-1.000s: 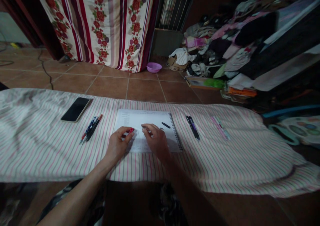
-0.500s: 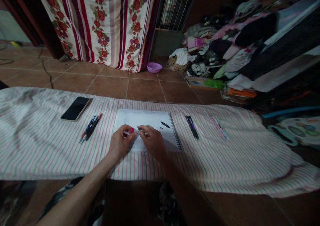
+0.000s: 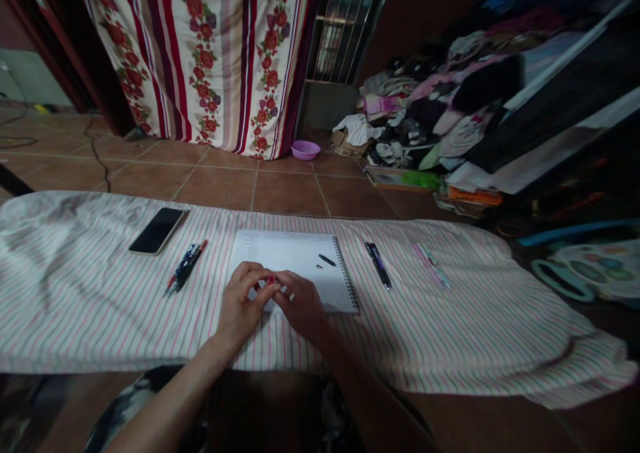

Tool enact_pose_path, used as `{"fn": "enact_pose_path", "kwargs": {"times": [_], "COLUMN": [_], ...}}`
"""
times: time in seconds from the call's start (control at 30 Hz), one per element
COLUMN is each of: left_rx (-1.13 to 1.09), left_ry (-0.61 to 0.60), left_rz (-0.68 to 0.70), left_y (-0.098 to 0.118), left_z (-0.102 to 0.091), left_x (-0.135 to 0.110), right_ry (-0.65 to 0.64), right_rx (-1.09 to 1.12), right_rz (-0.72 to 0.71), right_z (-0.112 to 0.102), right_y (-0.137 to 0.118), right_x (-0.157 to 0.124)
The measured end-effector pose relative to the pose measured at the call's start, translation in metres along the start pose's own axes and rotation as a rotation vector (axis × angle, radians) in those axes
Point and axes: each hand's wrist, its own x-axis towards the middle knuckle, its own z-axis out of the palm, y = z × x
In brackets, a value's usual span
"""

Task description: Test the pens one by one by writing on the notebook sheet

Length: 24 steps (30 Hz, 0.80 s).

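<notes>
My left hand (image 3: 241, 304) and my right hand (image 3: 303, 304) meet over the lower part of a spiral notebook (image 3: 295, 243). A small red piece (image 3: 271, 279) shows between the closed fingertips of my left hand. The fingers of my right hand are pinched up against it, and what they grip is hidden. On the notebook page, right of my hands, lie a short black pen part (image 3: 327, 260) and a tiny dark piece (image 3: 319, 267).
A striped cloth (image 3: 450, 333) covers the low table. Left of the notebook are a phone (image 3: 158, 231) and several pens (image 3: 186, 267). To its right lie dark pens (image 3: 378, 266) and pastel pens (image 3: 432, 266). A purple basin (image 3: 305, 150) stands on the tiled floor.
My hands have come closer together, and the right fingertips now press beside the red piece. The camera view has shifted slightly, so everything sits a little lower.
</notes>
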Motion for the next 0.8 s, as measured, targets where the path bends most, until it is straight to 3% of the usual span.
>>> {"fn": "enact_pose_path", "kwargs": {"times": [0.17, 0.3, 0.5, 0.8], "left_rx": [-0.022, -0.026, -0.005, -0.001], "left_ry": [-0.011, 0.063, 0.149, 0.209], "left_rz": [0.094, 0.139, 0.143, 0.268], "left_y": [0.043, 0.077, 0.117, 0.176], "left_z": [-0.017, -0.035, -0.059, -0.088], "left_x": [-0.008, -0.021, -0.045, -0.078], "right_ry": [0.108, 0.139, 0.186, 0.25], "right_rx": [-0.138, -0.236, -0.135, -0.042], "right_rz": [-0.141, -0.233, -0.301, -0.313], "right_z": [-0.024, -0.039, -0.046, -0.058], "right_y": [-0.042, -0.083, -0.126, -0.187], "right_x": [-0.003, -0.008, -0.024, -0.057]}}
